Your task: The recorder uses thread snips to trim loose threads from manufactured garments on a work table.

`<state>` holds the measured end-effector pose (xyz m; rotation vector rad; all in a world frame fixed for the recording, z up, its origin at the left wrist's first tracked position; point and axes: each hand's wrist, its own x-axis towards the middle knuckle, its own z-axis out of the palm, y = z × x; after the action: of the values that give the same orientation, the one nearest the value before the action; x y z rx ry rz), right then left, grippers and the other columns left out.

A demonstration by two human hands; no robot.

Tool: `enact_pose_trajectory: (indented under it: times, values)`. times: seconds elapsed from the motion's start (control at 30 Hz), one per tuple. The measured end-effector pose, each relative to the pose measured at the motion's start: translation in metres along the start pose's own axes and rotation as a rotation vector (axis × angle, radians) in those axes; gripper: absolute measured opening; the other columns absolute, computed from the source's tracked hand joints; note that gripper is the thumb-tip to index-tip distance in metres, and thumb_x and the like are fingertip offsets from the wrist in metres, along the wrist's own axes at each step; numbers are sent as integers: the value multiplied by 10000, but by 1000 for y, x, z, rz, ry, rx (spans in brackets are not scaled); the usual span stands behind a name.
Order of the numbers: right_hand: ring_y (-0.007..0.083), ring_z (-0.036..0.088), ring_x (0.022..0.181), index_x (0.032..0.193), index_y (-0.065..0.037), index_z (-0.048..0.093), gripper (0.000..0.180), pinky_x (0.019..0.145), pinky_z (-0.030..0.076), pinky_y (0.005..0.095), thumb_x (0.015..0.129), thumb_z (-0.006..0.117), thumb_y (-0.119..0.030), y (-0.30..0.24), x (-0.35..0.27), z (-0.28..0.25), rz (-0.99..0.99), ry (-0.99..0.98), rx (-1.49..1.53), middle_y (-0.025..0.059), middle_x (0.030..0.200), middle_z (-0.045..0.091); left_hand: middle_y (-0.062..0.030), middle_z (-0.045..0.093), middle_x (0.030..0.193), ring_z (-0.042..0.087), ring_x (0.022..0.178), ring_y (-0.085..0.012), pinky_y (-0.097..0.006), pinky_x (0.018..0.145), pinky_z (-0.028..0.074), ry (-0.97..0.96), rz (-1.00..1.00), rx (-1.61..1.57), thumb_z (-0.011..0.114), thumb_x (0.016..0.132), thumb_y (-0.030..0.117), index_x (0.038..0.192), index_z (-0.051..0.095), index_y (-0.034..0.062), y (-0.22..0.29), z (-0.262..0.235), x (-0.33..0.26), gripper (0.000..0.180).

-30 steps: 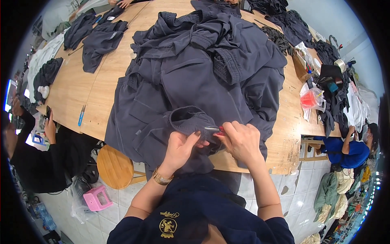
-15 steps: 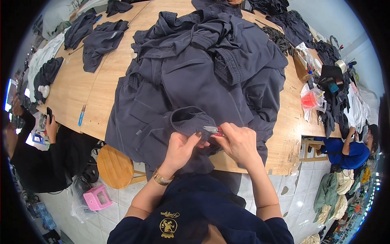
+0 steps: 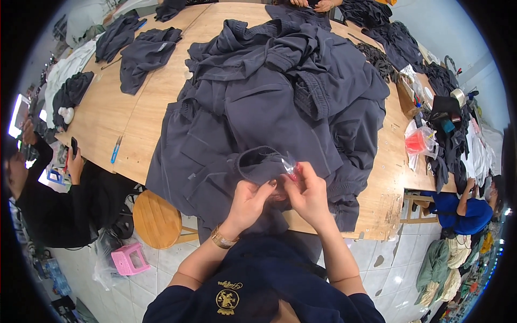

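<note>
A large heap of dark grey garments (image 3: 258, 107) lies on the wooden table in front of me. At its near edge, my left hand (image 3: 245, 207) pinches the cloth below a gathered elastic cuff (image 3: 256, 166), thumb on top. My right hand (image 3: 311, 195) is closed around small thread snips (image 3: 291, 169) with red handles. Their metal blades point up and away beside the cuff. Thumb and fingertips of the right hand also come close to the cloth, near the left fingers; whether they grip it is hidden.
A blue cutter (image 3: 116, 149) lies near the table's left edge, with a round wooden stool (image 3: 156, 219) and pink plastic stool (image 3: 130, 259) below. A red drink cup (image 3: 420, 142) stands right. People sit left and right; another person's hands (image 3: 318, 5) work at the far side.
My right hand has turned more upright, and the snips now point up instead of leftward across the cuff. My left hand still pinches the cloth. The whole view has shifted slightly.
</note>
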<state>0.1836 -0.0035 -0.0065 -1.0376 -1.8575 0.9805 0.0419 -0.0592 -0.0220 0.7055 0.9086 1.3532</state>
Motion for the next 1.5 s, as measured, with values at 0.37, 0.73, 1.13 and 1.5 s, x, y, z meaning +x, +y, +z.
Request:
enact_pose_trajectory:
  times: [0.37,0.73,1.13,1.5]
  values:
    - [-3,413,617,853,-10,522,84,527,347,161,869,585,-64,3,-11,2,235,14,375,-64,704,483,-160,650,969,632,904,-178,-277,824,507,57,0,-170,483,940,111,1001,601,-122,3,1,3,269]
    - [-27,358,540,855,-32,542,65,467,266,151,887,569,-82,-13,-15,-9,505,-154,791,-75,653,470,-149,624,1057,612,993,-238,-362,842,505,-37,-45,-349,441,951,96,1076,570,-76,8,5,4,249]
    - [85,455,518,819,-4,498,143,492,371,244,886,545,-121,-1,-12,-24,199,-80,354,30,609,505,-83,628,1028,621,981,-214,-295,743,524,23,-157,-432,543,897,89,1092,563,11,14,-10,3,211]
    - [234,552,475,749,-83,488,353,432,411,322,830,600,-408,16,-13,-2,-187,53,-589,51,613,540,-43,622,866,590,775,-90,-129,461,420,38,-283,-574,527,893,14,992,586,-25,21,-21,-6,122]
